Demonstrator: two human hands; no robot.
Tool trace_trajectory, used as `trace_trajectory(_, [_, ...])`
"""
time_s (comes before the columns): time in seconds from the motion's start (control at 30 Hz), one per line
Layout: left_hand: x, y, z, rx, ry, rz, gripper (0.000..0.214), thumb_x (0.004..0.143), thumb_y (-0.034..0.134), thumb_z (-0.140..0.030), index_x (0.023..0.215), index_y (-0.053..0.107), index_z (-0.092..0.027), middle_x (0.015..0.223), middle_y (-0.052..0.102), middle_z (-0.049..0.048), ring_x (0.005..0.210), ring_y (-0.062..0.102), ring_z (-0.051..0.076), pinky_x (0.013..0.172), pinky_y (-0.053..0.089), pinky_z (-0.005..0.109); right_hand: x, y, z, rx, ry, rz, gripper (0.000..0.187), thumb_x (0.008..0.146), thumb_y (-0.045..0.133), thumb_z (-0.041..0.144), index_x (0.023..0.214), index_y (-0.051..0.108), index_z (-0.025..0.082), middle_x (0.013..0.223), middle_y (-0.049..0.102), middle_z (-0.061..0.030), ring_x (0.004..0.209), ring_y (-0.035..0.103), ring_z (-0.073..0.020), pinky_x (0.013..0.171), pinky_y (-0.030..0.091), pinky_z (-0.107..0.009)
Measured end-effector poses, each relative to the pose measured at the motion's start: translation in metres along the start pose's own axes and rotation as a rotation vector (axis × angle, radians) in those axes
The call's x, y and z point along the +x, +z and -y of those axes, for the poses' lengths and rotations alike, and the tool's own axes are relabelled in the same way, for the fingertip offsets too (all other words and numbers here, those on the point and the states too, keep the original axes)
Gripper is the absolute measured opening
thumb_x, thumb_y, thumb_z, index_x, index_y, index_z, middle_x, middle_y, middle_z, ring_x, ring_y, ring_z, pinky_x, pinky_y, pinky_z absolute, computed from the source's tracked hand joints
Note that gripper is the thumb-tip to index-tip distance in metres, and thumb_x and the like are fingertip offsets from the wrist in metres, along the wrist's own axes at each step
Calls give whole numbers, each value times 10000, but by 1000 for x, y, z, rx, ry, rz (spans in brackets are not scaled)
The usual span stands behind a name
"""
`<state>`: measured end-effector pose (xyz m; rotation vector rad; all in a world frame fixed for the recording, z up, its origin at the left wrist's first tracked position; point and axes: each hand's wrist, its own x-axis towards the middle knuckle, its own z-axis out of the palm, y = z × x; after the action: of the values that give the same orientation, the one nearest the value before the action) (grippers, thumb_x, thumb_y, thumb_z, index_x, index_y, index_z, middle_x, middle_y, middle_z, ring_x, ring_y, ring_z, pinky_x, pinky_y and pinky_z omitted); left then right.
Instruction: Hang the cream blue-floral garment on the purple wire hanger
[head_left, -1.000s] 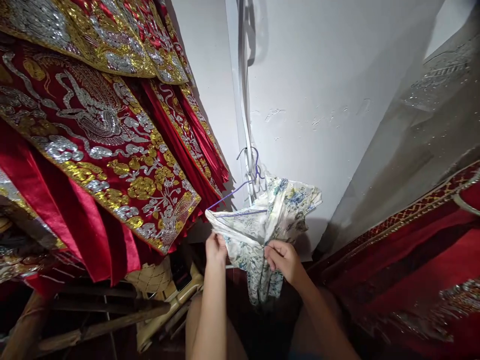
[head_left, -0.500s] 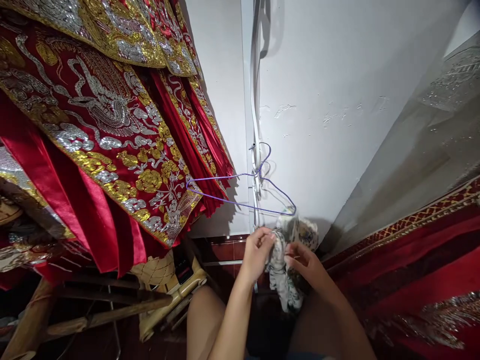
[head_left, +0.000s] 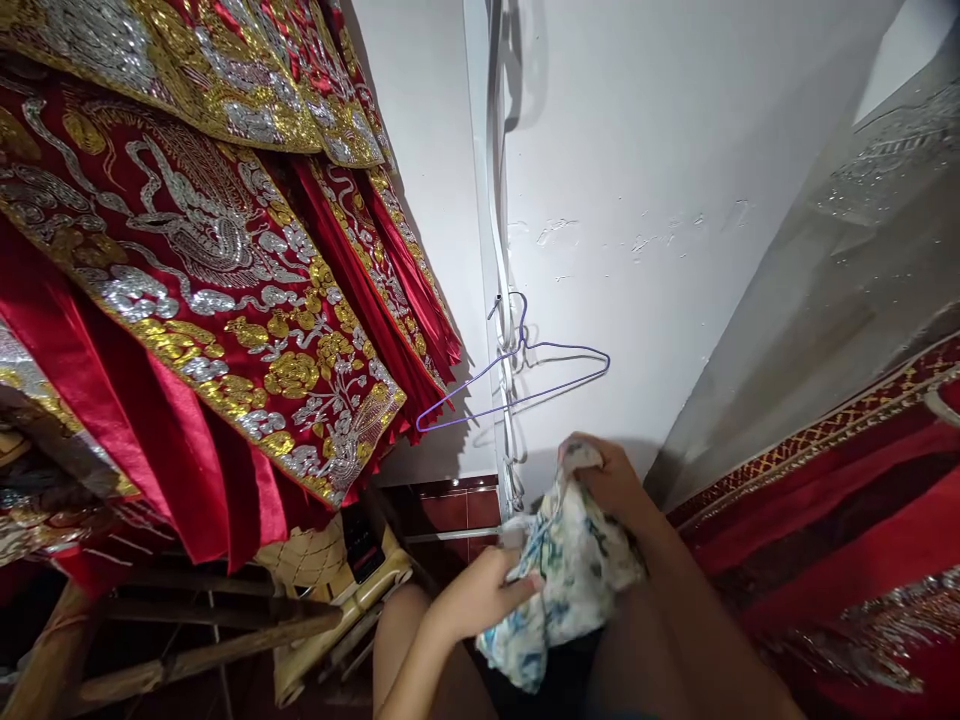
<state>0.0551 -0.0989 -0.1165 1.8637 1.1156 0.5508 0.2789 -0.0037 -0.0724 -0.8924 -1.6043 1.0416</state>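
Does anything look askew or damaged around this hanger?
Yes. The purple hanger hangs askew, its end on the picture's left lower than the other. The white wall behind it has rough, flaking-looking marks breaking its plain surface. The floral cloth looks crumpled, but it's bunched in the left hand and right hand.

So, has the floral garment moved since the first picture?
Yes, downward: judged against the wall, the garment now sits lower, off the hanger it was on.
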Motion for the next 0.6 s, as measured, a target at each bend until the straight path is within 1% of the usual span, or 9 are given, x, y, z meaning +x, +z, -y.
trace_trajectory(0.07, [-12,-5,7,89,-74,-84,336,963,489,-441,1009,685,-173,1045,718,81,958,626,252,897,460,322,27,-2,-3,-39,-64,-220,258,696,544,196,922,669,196,808,628,-10,707,526,-170,653,427,-269])
trace_trajectory(0.1, [-17,-10,9,133,-110,-137,352,978,448,-437,987,680,-172,1028,722,87,942,631,251,867,462,317,40,-1,-6,-36,-63,-277,359,696,545,200,1034,665,203,839,637,-12,714,528,-173,664,433,-273])
trace_trajectory(0.13, [-21,-17,8,182,-145,-186,378,991,407,-436,953,674,-171,991,726,92,910,635,249,829,461,313,54,2,-11,-23,-51,-267,433,700,546,208,1120,649,205,842,640,-12,709,528,-174,676,439,-279])
trace_trajectory(0.17, [-25,-25,7,238,-176,-225,407,998,372,-439,906,665,-171,943,727,95,869,638,248,789,458,310,66,7,-16,-11,-28,-202,451,712,539,225,1150,642,205,822,639,-11,701,527,-176,692,446,-288])
trace_trajectory(0.27, [-35,-50,0,446,-253,-296,487,998,316,-467,769,634,-179,838,714,112,811,645,269,754,449,335,88,26,-34,-39,37,-1,281,745,509,290,953,675,199,758,631,-14,729,543,-189,752,457,-311])
trace_trajectory(0.37, [-45,-72,-2,612,-372,-327,539,984,300,-489,712,644,-177,824,723,161,866,669,333,842,466,430,83,37,-50,-90,64,21,152,729,518,329,699,589,197,651,569,4,686,511,-184,677,434,-298])
trace_trajectory(0.43, [-48,-83,1,607,-404,-350,502,974,325,-454,841,708,-158,976,746,194,1009,675,359,938,462,484,70,33,-56,-110,67,-26,170,727,508,335,610,480,214,582,476,27,612,434,-157,595,374,-279])
trace_trajectory(0.53, [-46,-97,5,555,-303,-431,474,957,373,-412,1144,707,-131,1350,632,198,1319,541,331,1112,386,496,46,14,-54,-144,56,-126,232,722,480,338,571,329,246,542,333,52,563,298,-131,538,273,-276])
trace_trajectory(0.6, [-39,-105,1,551,-186,-501,485,961,372,-411,1172,705,-128,1455,550,176,1411,446,310,1182,316,498,32,-2,-44,-162,32,-155,250,698,488,347,563,303,248,545,300,53,568,272,-130,539,246,-280])
